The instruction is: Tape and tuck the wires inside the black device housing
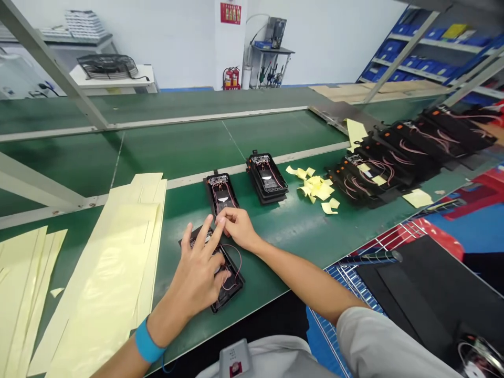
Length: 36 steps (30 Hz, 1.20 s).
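Black wired unit (231,284) is set at bench (287,226) centre, another unit (221,195) at 12 o'clock. Left hand (199,270) is laid flat on it with fingers spread, likely steadying it. Right hand (238,228) fingers are pinched together at its 12 o'clock edge; what they hold cannot be told.

No words or numbers can be read here. The red sign (230,13) on the white wall (177,37), top middle of the frame, has marks on it, but they are too small to read. The red sticker (235,369) on the grey box (236,354) at the bottom edge is blurry too.
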Each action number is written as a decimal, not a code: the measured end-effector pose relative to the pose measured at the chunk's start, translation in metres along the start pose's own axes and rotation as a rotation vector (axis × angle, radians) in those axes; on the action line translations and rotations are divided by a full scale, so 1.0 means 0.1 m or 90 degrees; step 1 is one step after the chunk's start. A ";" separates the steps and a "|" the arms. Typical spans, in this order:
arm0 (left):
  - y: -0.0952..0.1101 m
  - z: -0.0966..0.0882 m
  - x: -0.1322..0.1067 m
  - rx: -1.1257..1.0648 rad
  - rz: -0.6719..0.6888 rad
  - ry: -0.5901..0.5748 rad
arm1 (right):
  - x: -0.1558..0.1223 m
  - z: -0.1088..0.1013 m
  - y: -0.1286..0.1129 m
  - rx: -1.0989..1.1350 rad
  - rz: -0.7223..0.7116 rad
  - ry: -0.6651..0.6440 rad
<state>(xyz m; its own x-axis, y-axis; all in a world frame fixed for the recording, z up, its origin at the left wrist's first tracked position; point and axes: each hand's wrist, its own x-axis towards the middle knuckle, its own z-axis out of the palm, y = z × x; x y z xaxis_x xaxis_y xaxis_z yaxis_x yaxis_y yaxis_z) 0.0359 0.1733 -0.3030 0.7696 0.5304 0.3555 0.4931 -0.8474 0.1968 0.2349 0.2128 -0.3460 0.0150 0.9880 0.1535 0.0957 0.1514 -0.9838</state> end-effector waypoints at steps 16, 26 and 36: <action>0.18 -0.16 -0.19 0.013 -0.042 -0.011 | -0.04 0.00 -0.04 -0.076 -0.026 -0.012; 0.02 -0.39 -0.38 0.006 -0.091 -0.065 | -0.23 -0.29 -0.49 -0.255 -0.207 -0.321; 0.14 -0.29 -0.92 0.052 -0.250 0.056 | -0.34 -0.30 -0.66 -0.445 -0.231 -0.405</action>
<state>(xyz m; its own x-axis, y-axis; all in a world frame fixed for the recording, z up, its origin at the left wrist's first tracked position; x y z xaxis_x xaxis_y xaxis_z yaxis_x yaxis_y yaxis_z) -0.0398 0.1115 -0.3066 0.4803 0.8066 0.3445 0.7764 -0.5738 0.2608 0.2582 0.1681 -0.2832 -0.6443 0.7492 0.1536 0.5539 0.5956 -0.5818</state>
